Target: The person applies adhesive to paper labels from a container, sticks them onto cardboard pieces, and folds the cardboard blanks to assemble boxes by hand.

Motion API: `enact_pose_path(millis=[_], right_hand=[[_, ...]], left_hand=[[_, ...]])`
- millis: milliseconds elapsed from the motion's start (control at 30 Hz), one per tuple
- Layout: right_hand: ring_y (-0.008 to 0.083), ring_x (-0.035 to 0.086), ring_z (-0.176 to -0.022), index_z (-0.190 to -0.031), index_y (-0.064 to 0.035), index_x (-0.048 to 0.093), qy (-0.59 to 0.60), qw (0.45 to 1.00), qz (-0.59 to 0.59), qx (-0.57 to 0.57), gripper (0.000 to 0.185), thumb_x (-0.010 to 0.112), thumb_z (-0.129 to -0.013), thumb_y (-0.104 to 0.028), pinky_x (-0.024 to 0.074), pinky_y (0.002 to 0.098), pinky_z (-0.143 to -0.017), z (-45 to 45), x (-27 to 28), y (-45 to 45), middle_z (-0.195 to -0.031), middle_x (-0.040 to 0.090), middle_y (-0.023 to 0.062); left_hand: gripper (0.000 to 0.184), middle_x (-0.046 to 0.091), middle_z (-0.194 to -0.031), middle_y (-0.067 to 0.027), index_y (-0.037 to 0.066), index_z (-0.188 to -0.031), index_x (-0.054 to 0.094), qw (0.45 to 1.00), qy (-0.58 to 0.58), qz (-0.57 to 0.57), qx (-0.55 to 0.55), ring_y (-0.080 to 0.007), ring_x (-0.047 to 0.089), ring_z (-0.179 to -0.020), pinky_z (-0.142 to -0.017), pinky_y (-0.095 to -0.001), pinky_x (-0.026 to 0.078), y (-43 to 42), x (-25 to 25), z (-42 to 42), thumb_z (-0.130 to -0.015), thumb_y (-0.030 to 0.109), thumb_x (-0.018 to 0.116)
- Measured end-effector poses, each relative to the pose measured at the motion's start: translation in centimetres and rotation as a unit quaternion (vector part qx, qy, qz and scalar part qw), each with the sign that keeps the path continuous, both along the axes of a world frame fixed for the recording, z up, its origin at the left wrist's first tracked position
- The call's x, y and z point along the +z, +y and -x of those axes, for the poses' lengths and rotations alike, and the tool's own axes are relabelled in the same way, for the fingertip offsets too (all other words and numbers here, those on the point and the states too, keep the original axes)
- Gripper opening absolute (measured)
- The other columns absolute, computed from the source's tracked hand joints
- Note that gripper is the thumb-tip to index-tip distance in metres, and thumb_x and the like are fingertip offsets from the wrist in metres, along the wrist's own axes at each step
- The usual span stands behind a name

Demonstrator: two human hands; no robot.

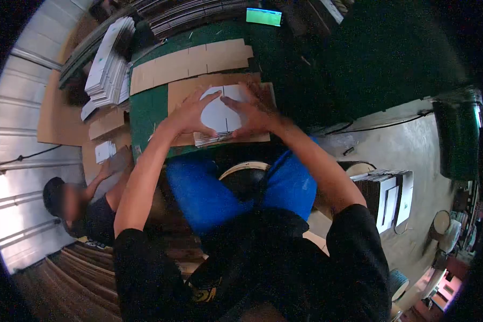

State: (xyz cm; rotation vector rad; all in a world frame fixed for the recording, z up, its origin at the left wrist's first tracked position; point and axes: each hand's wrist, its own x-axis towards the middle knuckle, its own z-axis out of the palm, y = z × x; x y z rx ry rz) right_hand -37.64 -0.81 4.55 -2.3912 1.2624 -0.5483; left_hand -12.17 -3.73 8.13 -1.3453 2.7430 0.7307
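1. Here, the stack [220, 112] of white card lies on a brown sheet [180, 92], near the table's close edge; two dark slits show on its top, and its near edges look uneven.
2. The left hand [190, 112] and right hand [256, 111] clasp it from either side, fingers and thumbs spread and curved over it.
3. Just past that sheet, a slitted brown strip [193, 63] lies flat on the green table [147, 115].
4. Farther back glows a small green screen [264, 17].
5. Over to the left I see a tall white pile [107, 61], its layers stepped.
6. Below that, a co-worker in a dark cap [52, 196] reaches toward smaller white pieces [105, 152]; whether that hand touches them, I cannot tell.
7. Off to the right, well apart from the table, stands a strapped bundle [389, 201] above the grey floor [413, 142].
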Motion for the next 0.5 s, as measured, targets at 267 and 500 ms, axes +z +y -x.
enact_pose_path(millis=[267,500], right_hand=[[0.0503,0.007,-0.146,-0.149,-0.0348,0.039,0.109,0.992,-0.036,0.053,0.092,0.077,-0.069,-0.059,0.0111,0.0753,-0.107,-0.5,1.2,3.2,-0.16,0.011,0.0224],[0.0498,0.011,-0.145,-0.148,-0.036,0.039,0.142,0.989,-0.03,0.023,0.08,0.074,-0.077,-0.05,0.012,0.0788,-0.104,-0.6,2.3,5.4,-0.16,0.013,0.0187]], left_hand=[[0.122,0.021,-0.159,-0.0182,0.025,-0.153,0.029,0.999,-0.044,0.015,0.001,-0.0439,0.023,-0.144,-0.114,-0.0575,0.025,-0.4,0.0,0.2,-0.051,0.055,0.089],[0.115,0.027,-0.157,-0.018,0.023,-0.151,0.034,0.999,-0.048,0.017,0.004,-0.0425,0.028,-0.143,-0.114,-0.0548,0.027,-0.1,0.4,0.6,-0.054,0.055,0.087]])
